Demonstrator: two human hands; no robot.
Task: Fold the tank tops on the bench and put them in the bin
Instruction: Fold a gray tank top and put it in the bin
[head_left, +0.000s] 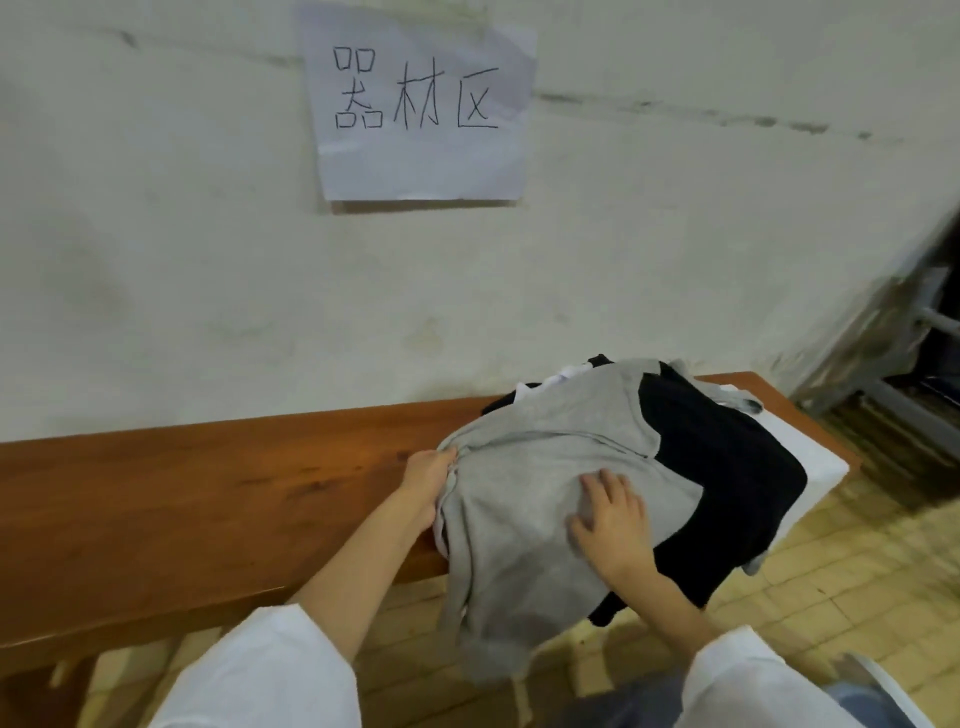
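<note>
A pile of tank tops lies on the right half of the wooden bench (208, 493). A grey tank top (524, 467) lies on top and hangs over the bench's front edge. Under it are a black tank top (727, 467) and a white one (810, 452). My left hand (428, 478) grips the grey top's left edge, with the fabric bunched at the fingers. My right hand (613, 519) presses flat on the grey top, fingers spread. No bin shows in this view.
A white wall runs right behind the bench, with a paper sign (415, 104) taped on it. A dark metal frame (893, 374) stands at the right, past the bench's end. Yellowish floor tiles (805, 587) lie below.
</note>
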